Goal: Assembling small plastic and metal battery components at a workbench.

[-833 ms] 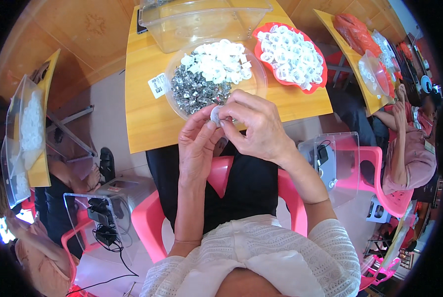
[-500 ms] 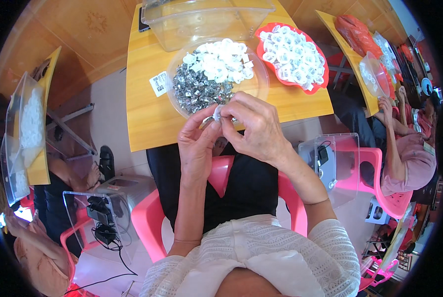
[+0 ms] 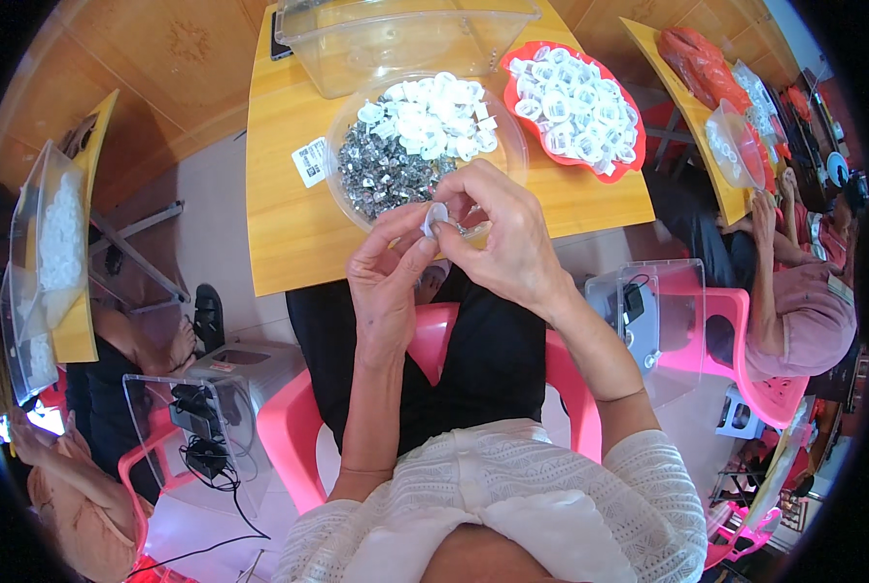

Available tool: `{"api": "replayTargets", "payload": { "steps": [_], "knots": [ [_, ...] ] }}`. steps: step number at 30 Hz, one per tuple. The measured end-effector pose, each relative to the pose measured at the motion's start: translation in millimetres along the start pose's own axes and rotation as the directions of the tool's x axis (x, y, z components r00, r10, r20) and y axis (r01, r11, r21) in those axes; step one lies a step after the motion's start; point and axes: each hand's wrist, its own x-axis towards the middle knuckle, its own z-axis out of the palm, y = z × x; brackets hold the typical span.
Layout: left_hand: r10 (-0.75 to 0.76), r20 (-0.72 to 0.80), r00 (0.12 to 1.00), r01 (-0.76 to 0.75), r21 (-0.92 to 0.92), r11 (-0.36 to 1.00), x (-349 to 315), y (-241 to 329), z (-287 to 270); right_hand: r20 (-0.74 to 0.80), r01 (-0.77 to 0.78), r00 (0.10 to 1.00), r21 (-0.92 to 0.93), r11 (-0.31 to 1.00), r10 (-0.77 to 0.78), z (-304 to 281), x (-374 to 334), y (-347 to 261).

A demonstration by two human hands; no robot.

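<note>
Between my two hands, just in front of the table's near edge, is a small round white plastic piece. My left hand pinches it from the left with thumb and fingertips. From the right, my right hand has its thumb and curled fingers closed on the same piece; whether they also hold a small metal part is hidden. Just beyond my hands, a round clear tray holds a heap of white plastic pieces and a heap of small shiny metal parts. A red scalloped dish at the right is full of white round pieces.
A clear rectangular bin stands at the table's far side, near a dark phone. A white printed label lies left of the tray. Other people sit at side tables. Clear boxes with cables stand on both sides of my pink chair.
The white piece has turned so its round face shows more. My right hand has shifted slightly up, with its fingers rearranged around the piece.
</note>
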Motion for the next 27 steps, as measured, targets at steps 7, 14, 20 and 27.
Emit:
{"api": "replayTargets", "payload": {
  "steps": [7, 14, 20, 27],
  "knots": [
    [-0.055, 0.026, 0.998, 0.057, -0.078, 0.995, -1.5, 2.3, -1.8, 0.151, -0.179, 0.977, 0.219, 0.959, 0.147, -7.5, 3.0, 6.4],
    [-0.105, 0.065, 0.992, 0.117, -0.225, 0.967, -0.3, 1.1, -1.2, 0.191, -0.247, 0.962, 0.296, 0.923, 0.197, -10.3, 3.0, 5.6],
    [-0.084, 0.049, 0.995, 0.091, -0.166, 0.982, -0.3, -1.6, -1.0, 0.168, -0.253, 0.962, 0.262, 0.931, 0.214, -6.1, 2.7, 8.2],
    [-0.037, 0.071, 0.997, 0.039, -0.022, 0.999, 0.9, -1.8, -3.9, 0.138, -0.206, 0.973, 0.184, 0.961, 0.182, -3.4, 1.6, 8.3]
  ]
}}
